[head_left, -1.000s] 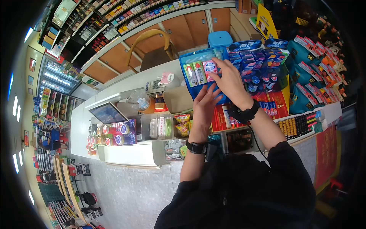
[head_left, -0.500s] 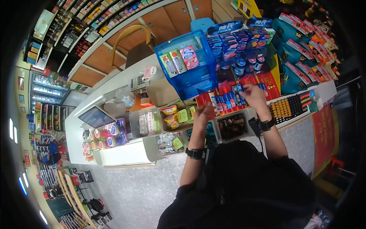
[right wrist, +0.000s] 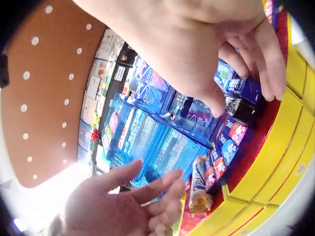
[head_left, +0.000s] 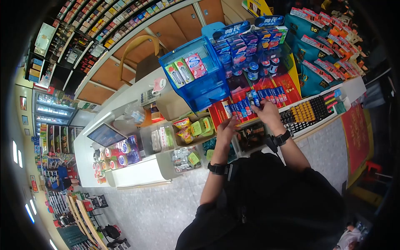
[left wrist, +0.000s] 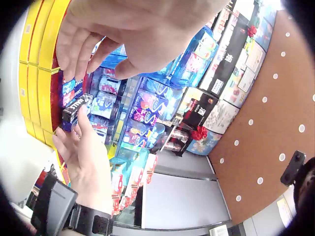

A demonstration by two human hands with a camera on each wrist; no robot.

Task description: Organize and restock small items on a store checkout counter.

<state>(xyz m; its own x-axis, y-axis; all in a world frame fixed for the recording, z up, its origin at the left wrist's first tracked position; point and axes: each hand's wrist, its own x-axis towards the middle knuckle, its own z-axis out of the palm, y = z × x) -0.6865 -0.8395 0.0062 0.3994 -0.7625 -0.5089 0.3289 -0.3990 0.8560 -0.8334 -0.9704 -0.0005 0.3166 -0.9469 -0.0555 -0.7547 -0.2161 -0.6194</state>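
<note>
A row of small blue candy packs [head_left: 239, 110] stands on a red display [head_left: 292, 87] on the counter. My right hand [head_left: 270, 116] is at the middle of this row, its thumb and fingers pinching a black candy pack [right wrist: 240, 110] with white lettering, which also shows in the left wrist view. Near the row's left end, my left hand [head_left: 227, 130] holds nothing, with its fingers loosely extended. Beside them in the right wrist view lies a wrapped roll [right wrist: 199, 184] with a gold end.
A blue plastic rack [head_left: 204, 93] holding several gum boxes stands behind the left hand. Gum displays [head_left: 241, 52] rise behind the row. Bins of snacks [head_left: 191, 130] line the counter's left, and a tray of yellow and black items [head_left: 306, 113] lies right.
Both hands left the blue rack's top for the candy row below. The right hand shifted along the row and now pinches the black pack. The head view has turned, sliding the scene leftward.
</note>
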